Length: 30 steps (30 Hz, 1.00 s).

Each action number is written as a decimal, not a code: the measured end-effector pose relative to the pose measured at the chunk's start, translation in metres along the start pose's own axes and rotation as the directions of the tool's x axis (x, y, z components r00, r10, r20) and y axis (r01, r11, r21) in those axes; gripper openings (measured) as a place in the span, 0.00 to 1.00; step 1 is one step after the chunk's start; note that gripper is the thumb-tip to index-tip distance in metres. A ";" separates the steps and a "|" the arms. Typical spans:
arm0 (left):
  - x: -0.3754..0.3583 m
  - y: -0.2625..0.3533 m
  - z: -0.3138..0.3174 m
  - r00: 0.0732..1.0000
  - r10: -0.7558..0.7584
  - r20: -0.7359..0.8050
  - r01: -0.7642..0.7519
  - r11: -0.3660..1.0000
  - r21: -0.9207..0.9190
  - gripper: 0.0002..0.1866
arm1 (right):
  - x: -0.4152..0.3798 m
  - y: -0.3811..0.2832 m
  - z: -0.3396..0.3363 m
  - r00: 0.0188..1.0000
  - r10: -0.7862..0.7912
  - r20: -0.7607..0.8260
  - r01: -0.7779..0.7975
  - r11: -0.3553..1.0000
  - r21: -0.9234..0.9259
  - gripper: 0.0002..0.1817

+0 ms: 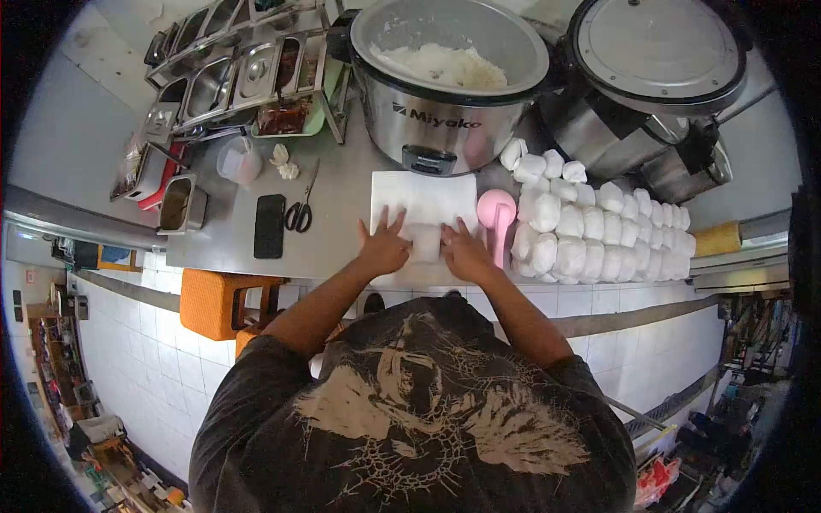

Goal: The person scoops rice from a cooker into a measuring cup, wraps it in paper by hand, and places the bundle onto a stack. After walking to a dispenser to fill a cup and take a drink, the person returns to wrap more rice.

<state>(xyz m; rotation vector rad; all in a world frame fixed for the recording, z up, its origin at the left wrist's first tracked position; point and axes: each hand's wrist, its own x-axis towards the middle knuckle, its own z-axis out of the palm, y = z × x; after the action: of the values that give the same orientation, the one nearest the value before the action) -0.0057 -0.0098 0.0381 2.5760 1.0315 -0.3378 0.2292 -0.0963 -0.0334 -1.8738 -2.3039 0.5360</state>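
My left hand (385,250) lies on white paper with its fingers spread, at the left side of a small white bundle (424,243). On the bundle's right side rests my right hand (467,255), fingers stretched out and touching the paper. A white paper sheet (419,190) stretches from the bundle toward the cooker. Just right of it lies a pink scoop (496,210), handle toward me. Many white paper-wrapped packets (590,224) are stacked beyond the scoop. Behind the paper stands an open Miyako rice cooker (453,115) with white rice (440,67) inside.
Left on the steel table (227,218) are a black phone (269,226), scissors (299,214) and a plastic cup (239,161). Metal food trays (209,87) stand on a rack behind them. A lidded cooker (654,51) is at the back right; an orange stool (214,303) sits below the edge.
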 end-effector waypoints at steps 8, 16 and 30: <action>0.028 0.009 0.012 0.969 -0.187 -0.160 0.152 0.966 -0.210 0.11 | 0.018 -0.026 -0.045 0.960 0.265 -0.090 -0.245 0.952 0.183 0.10; -0.002 -0.004 0.054 0.912 0.192 -0.363 -0.213 0.977 -0.019 0.14 | -0.018 -0.014 -0.008 0.953 -0.077 -0.292 0.107 0.991 0.085 0.15; 0.025 -0.034 0.021 0.993 0.086 -0.081 -0.116 0.818 -0.563 0.14 | -0.010 -0.010 -0.034 0.996 0.027 -0.083 -0.002 0.956 0.295 0.09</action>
<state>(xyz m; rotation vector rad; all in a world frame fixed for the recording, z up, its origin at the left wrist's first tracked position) -0.0141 0.0202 0.0031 2.0859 0.8435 0.0674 0.2324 -0.1013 0.0028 -1.7365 -2.0264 0.7388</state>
